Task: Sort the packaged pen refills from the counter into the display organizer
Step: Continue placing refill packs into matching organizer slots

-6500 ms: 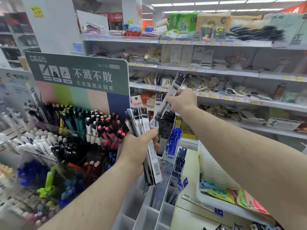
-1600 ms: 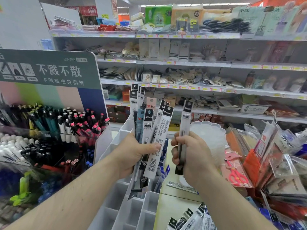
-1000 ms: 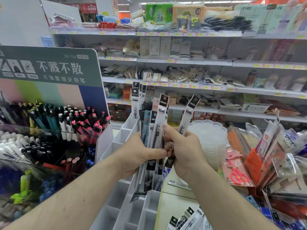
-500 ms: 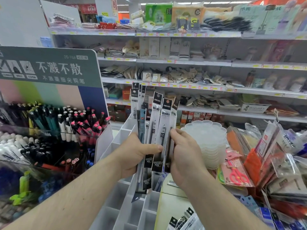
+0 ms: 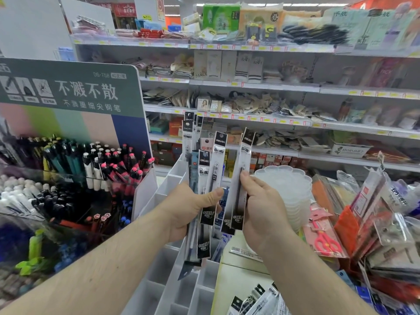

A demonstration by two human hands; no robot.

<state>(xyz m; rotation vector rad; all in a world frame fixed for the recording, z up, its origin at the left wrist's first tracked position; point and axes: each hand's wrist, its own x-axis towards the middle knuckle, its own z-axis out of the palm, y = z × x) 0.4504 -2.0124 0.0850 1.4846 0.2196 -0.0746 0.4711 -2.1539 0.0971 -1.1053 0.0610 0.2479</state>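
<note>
a: how far is the sorting?

b: not far, i think. the left hand (image 5: 186, 208) has its fingers clamped on a fan of refill packs (image 5: 205, 178), and the right hand (image 5: 261, 210) pinches a few separated packs (image 5: 238, 189) above the organizer (image 5: 172, 289).

a: what is left?

b: many compartments look empty, and more packs (image 5: 256, 301) lie on the worktop (image 5: 236, 283).

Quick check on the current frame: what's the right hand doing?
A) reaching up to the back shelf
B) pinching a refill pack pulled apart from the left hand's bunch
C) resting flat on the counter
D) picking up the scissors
B: the right hand pinches a refill pack held upright, apart from the bunch of refill packs gripped by the left hand.
</note>
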